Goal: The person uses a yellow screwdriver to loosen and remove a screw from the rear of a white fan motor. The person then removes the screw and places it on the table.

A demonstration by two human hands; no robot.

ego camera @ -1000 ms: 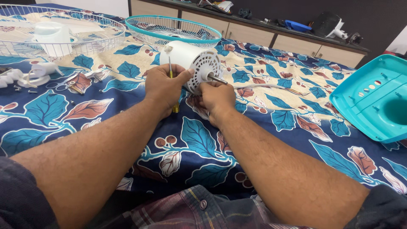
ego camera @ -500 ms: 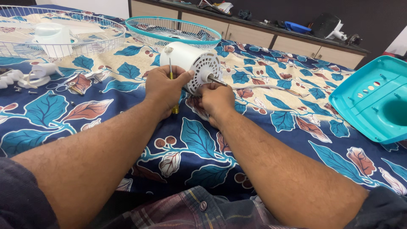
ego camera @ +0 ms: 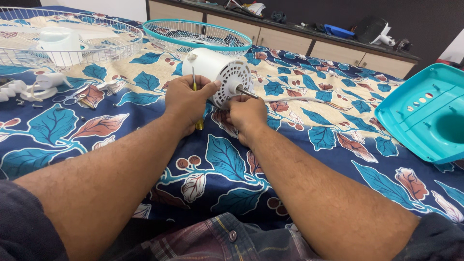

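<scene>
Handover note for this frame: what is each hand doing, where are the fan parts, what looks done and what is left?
Left hand: grips the white fan motor and a yellow-handled screwdriver.
Right hand: at the motor's vented front, below its shaft.
Parts: teal guard behind; white guard far left; teal base cover right; loose screws left.
Done: fan apart.
Left: motor still in hand; reassembly not started.
</scene>
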